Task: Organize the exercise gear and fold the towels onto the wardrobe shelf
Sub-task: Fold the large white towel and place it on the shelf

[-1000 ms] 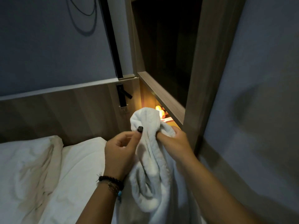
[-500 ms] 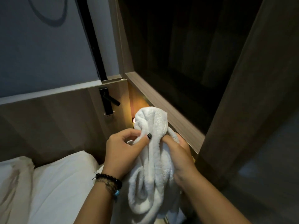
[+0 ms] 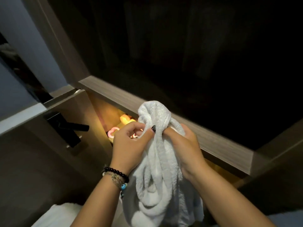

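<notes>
Head view: left hand [image 3: 129, 149] and right hand [image 3: 185, 146] both pinch bunched white towel [image 3: 157, 153], fingers curled into cloth. Advice: shake out, find corners before folding onto wardrobe shelf [image 3: 205, 136].

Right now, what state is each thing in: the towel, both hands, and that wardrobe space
towel: bunched, unfolded, hanging from both hands
left hand: pinching the towel near its top
right hand: gripping the towel's other side
wardrobe shelf: open front, dark above
lower compartment: lit, small items inside, too blurred to name
</notes>
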A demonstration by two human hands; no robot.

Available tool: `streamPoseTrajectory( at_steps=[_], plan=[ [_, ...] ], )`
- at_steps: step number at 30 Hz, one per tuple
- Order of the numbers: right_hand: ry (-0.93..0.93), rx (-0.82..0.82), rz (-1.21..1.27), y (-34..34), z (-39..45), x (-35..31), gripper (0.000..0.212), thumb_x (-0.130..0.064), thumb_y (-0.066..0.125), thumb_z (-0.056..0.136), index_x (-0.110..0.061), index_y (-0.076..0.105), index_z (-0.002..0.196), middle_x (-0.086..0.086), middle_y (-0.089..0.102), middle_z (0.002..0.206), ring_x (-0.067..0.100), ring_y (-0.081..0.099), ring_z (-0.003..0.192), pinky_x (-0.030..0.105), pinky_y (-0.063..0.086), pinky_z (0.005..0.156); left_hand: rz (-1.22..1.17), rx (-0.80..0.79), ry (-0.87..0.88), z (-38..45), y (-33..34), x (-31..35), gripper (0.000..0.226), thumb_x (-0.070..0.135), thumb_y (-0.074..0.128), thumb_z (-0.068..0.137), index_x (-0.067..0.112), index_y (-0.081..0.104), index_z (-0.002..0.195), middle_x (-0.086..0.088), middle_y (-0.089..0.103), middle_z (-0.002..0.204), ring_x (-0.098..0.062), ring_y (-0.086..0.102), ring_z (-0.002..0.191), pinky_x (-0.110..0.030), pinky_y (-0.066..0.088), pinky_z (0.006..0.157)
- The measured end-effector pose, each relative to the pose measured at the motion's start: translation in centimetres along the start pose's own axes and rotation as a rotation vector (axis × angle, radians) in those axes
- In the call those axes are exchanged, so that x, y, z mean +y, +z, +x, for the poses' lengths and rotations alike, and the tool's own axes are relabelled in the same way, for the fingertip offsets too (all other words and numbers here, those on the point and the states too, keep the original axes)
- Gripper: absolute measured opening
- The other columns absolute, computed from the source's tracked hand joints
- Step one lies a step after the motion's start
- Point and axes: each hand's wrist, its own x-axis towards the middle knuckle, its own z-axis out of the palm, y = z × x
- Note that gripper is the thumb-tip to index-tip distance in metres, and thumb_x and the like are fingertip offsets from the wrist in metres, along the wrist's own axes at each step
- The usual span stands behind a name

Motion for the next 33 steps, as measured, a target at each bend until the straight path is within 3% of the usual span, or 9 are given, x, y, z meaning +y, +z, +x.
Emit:
streamPoseTrajectory(
  at_steps=[5,12,17,20,23,26,29,31,33],
  plan=[
    [-0.028,0.043,0.038,-0.7,0.1,0.8,0.032,-0.043,0.075,0.075,-0.028,0.067,0.102,0.004,0.073,0.099,0.025,0.071,0.091,0.054,0.054,0.087,-0.037,-0.166,0.042,2.2,0.4,-0.8,0.016,0.028,0.078,0.073,0.018,0.066,0.078,0.002,0.060,0.071,-0.008,0.055,0.070,-0.021,0.048,0.068],
    [-0.280,0.111,-0.067,-1.5,-0.9,4.3,0.036,-0.043,0.071,0.076,-0.030,0.066,0.109,-0.002,0.072,0.102,0.016,0.070,0.093,0.046,0.056,0.086,-0.238,-0.296,0.230,1.5,1.8,-3.8,0.028,0.042,0.076,0.065,0.017,0.065,0.074,0.005,0.065,0.071,-0.008,0.056,0.065,-0.021,0.048,0.060],
    [-0.475,0.243,-0.127,-0.6,-3.6,10.1,0.054,-0.065,0.063,0.070,-0.028,0.062,0.109,-0.006,0.072,0.099,0.011,0.070,0.091,0.035,0.057,0.078,-0.272,-0.373,0.373,-1.4,1.0,-8.7,0.025,0.036,0.078,0.071,0.015,0.066,0.077,-0.002,0.067,0.077,-0.018,0.060,0.072,-0.031,0.050,0.066],
    [-0.595,0.372,-0.198,0.4,-6.2,13.9,0.057,-0.069,0.062,0.066,-0.034,0.053,0.111,-0.016,0.067,0.098,0.004,0.067,0.092,0.028,0.055,0.075,-0.242,-0.495,0.515,-3.5,-0.7,-10.8,0.024,0.043,0.072,0.072,0.020,0.065,0.076,0.006,0.064,0.074,-0.009,0.057,0.069,-0.027,0.050,0.061],
    [-0.718,0.546,-0.363,1.6,-9.1,16.0,0.083,-0.067,0.065,0.060,-0.036,0.040,0.133,-0.020,0.056,0.118,0.003,0.058,0.107,0.025,0.051,0.083,-0.298,-0.535,0.599,-5.5,-2.5,-11.5,0.015,0.028,0.074,0.079,0.021,0.062,0.076,0.006,0.060,0.072,-0.004,0.052,0.065,-0.017,0.044,0.052],
    [-0.853,0.594,-0.498,3.4,-12.2,16.2,0.096,-0.058,0.069,0.066,-0.040,0.021,0.148,-0.029,0.039,0.134,-0.007,0.046,0.118,0.016,0.044,0.091,-0.389,-0.539,0.605,-7.6,-4.5,-11.2,0.012,0.014,0.072,0.084,0.015,0.062,0.078,-0.001,0.061,0.075,-0.010,0.052,0.066,-0.024,0.046,0.054],
    [-0.963,0.526,-0.719,4.9,-15.5,14.7,0.086,-0.042,0.069,0.080,-0.039,0.019,0.150,-0.031,0.029,0.143,-0.018,0.039,0.122,0.009,0.041,0.096,-0.444,-0.574,0.586,-9.0,-6.7,-10.2,0.008,0.012,0.070,0.086,0.008,0.063,0.082,-0.007,0.064,0.077,-0.014,0.056,0.070,-0.034,0.052,0.063],
    [-0.982,0.454,-0.826,5.7,-17.4,13.5,0.066,-0.032,0.064,0.087,-0.032,0.035,0.146,-0.025,0.041,0.140,-0.014,0.046,0.120,0.012,0.043,0.098,-0.470,-0.634,0.579,-9.7,-7.9,-9.3,0.008,0.010,0.069,0.086,0.004,0.063,0.084,-0.015,0.067,0.083,-0.019,0.060,0.075,-0.041,0.054,0.073],
    [-0.970,0.427,-0.885,6.4,-18.9,12.6,0.036,-0.026,0.058,0.092,-0.026,0.057,0.128,-0.019,0.061,0.119,-0.006,0.057,0.107,0.017,0.050,0.090,-0.513,-0.697,0.587,-10.5,-9.3,-8.4,0.008,0.005,0.067,0.086,-0.001,0.062,0.087,-0.013,0.065,0.082,-0.020,0.060,0.076,-0.037,0.054,0.075]
  ],
)
